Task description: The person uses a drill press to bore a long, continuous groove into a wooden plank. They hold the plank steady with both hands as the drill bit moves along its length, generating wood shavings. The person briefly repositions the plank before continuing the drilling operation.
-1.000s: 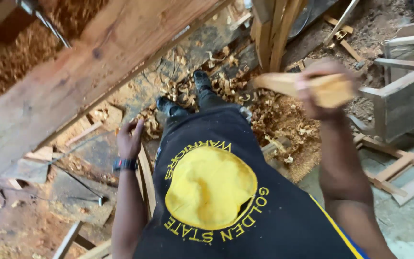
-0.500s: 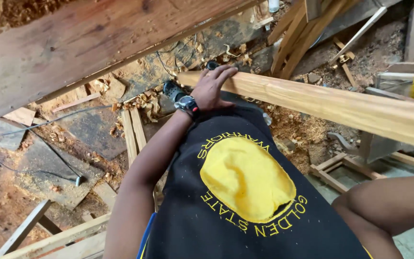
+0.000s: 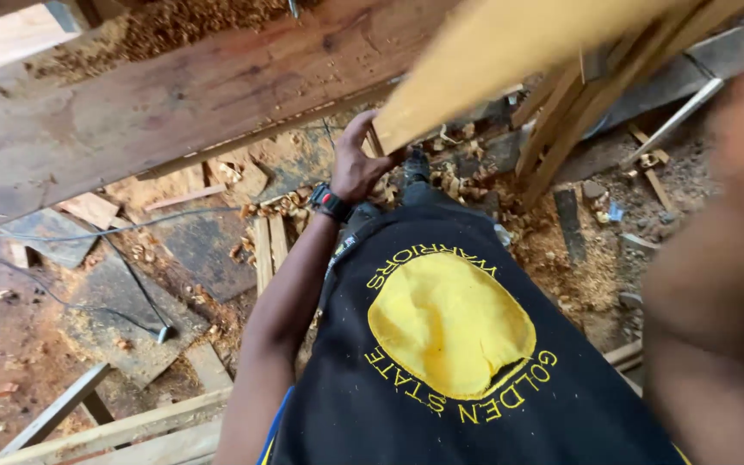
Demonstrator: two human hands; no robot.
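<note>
My left hand (image 3: 356, 162) grips the near end of a long pale wooden plank (image 3: 510, 52). The plank rises steeply to the upper right and is blurred by motion. A dark wristwatch (image 3: 329, 204) sits on my left wrist. Only my right forearm (image 3: 721, 267) shows, as a large blur along the right edge; its hand lies outside the picture. My black shirt with a yellow circle (image 3: 449, 323) fills the lower middle.
A wide reddish board (image 3: 174, 95) spans the upper left at bench height. Wood shavings (image 3: 561, 258) and offcuts cover the floor. Several slats (image 3: 566, 120) lean at the upper right. A thin cable (image 3: 88, 232) runs over the floor at left. Timber lengths (image 3: 131, 426) lie bottom left.
The plank has swung from nearly level across my body to steeply tilted up to the right. My left hand stayed on its end, and my right arm has risen.
</note>
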